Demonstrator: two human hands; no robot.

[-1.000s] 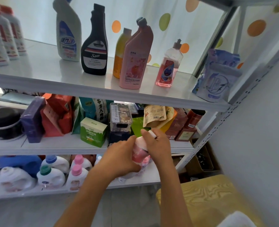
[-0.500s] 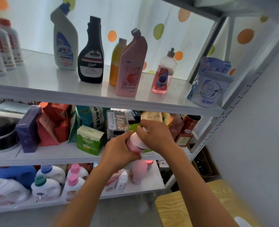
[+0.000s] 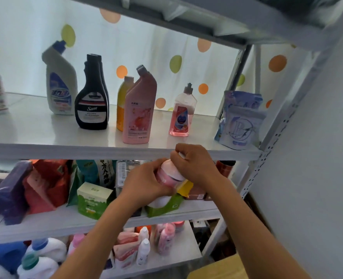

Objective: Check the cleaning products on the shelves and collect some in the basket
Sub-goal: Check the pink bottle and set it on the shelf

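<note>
Pink bottle (image 3: 169, 174) between hands (both gripping).

Both bare forearms reach up from six o'clock and meet at centre. The left hand (image 3: 146, 182) curls round the body of a small pink plastic bottle (image 3: 169, 174); at one o'clock of it, the right hand (image 3: 194, 164) pinches its white cap, fingers bent.

Two bare forearms (sleeveless), hands (image 3: 146, 184) ungloved
</note>
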